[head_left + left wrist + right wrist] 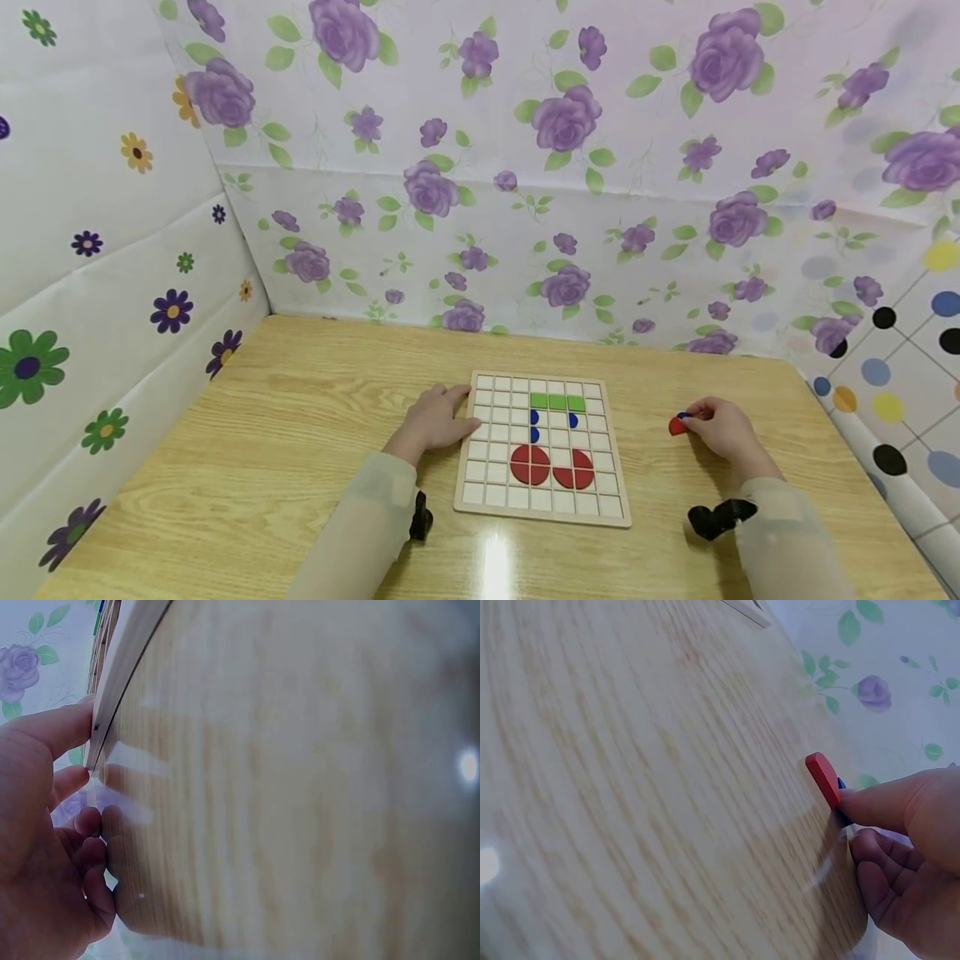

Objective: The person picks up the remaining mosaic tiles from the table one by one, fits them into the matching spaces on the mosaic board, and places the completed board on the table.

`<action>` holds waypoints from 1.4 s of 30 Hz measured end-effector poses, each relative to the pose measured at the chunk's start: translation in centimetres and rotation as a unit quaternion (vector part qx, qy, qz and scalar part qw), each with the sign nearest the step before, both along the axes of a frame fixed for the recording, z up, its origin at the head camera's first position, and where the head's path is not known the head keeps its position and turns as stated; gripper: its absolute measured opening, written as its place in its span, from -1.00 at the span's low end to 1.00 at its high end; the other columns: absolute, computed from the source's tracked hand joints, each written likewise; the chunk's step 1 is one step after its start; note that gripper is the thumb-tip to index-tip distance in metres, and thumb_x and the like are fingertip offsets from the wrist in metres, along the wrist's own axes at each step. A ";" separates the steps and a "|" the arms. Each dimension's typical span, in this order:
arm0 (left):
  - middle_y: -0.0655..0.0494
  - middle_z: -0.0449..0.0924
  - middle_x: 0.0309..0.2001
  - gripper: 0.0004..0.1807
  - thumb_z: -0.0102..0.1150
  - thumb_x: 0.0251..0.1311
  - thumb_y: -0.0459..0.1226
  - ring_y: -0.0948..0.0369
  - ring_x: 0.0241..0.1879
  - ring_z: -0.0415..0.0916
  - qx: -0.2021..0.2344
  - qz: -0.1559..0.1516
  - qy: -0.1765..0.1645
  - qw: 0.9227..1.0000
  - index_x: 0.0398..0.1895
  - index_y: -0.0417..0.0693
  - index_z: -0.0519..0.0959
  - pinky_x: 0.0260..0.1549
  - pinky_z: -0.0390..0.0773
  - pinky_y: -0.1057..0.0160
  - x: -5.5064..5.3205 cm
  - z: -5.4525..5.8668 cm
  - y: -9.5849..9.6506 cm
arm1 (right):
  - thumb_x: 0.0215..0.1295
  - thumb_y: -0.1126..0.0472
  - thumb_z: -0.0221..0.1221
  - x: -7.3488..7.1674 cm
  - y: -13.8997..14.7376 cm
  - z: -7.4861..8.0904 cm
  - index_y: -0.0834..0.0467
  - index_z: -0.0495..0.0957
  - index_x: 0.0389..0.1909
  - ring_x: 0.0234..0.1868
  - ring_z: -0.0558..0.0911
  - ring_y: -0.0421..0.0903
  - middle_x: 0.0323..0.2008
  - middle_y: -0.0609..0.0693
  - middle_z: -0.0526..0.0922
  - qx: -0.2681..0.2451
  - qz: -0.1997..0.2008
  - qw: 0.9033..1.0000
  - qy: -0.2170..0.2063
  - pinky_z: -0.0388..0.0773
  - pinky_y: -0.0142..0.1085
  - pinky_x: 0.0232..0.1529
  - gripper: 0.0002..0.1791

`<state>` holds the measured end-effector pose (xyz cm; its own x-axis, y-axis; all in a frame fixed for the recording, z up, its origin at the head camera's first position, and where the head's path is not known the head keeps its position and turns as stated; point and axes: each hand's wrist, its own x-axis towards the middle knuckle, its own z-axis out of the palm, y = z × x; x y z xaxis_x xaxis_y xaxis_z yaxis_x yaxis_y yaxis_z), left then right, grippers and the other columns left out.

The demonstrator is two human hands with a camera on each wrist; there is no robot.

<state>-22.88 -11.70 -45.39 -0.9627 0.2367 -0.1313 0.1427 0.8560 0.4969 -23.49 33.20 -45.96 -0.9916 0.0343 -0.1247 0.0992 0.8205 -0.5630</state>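
Note:
A wooden grid board (pixel 543 520) lies on the table, its left edge touched by the thumb and a fingertip of my left hand (pixel 433 421). In the left wrist view, the thumb of that hand (pixel 64 729) rests against the board's side (pixel 124 656), and the other fingers bend toward the tabletop. To the right of the board, my right hand (pixel 723 427) pinches a small red piece (pixel 677 427) together with a blue piece (pixel 684 415). Seen from the right wrist, the red piece (pixel 822 778) is close over the wood, and the thumb partly covers the blue one.
On the board, green squares (pixel 557 402) form a row above blue half-round pieces (pixel 534 434). Below them are a red circle of quarter pieces (pixel 529 464) and three red quarters (pixel 574 477). Flowered cloth (pixel 450 208) hangs behind the table (pixel 300 400).

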 end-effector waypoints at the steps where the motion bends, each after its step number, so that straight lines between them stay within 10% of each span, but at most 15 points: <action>1: -0.21 0.18 0.37 -0.31 0.07 0.24 0.07 -0.21 0.35 0.13 0.000 0.000 0.000 1.000 0.42 0.12 0.21 0.19 0.27 -0.26 0.0 0.0 0.0 | 0.32 0.16 0.14 0.0 0.0 0.0 0.35 0.49 -0.11 -0.29 0.47 0.05 -0.26 0.23 0.54 -0.004 -0.001 1.000 -0.002 0.38 -0.24 -0.30 -0.69; 35: -0.23 0.13 0.39 -0.31 0.08 0.23 0.07 -0.21 0.37 0.10 0.010 -0.002 -0.001 1.000 0.41 0.13 0.23 0.22 0.23 -0.27 -0.1 -0.3 0.4 | 0.34 0.21 0.06 0.6 -0.2 0.5 0.39 0.46 0.01 -0.20 0.53 0.16 -0.14 0.37 0.55 -0.009 -0.015 1.000 0.021 0.42 -0.26 -0.33 -0.65; 42: -0.24 0.13 0.39 -0.30 0.07 0.23 0.08 -0.22 0.36 0.10 -0.002 0.002 0.002 1.000 0.42 0.12 0.22 0.21 0.24 -0.28 -0.1 -0.3 0.1 | 0.38 0.13 0.04 0.5 -0.9 0.5 0.38 0.37 0.13 -0.34 0.56 -0.03 -0.10 0.35 0.54 -0.085 -0.034 0.996 -0.009 0.49 -0.30 -0.43 -0.54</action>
<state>-23.03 -11.59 -45.72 -0.9642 0.2323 -0.1280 0.1413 0.8582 0.4935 -23.01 32.30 -45.45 -0.9854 0.0775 -0.1514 0.1615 0.7048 -0.6907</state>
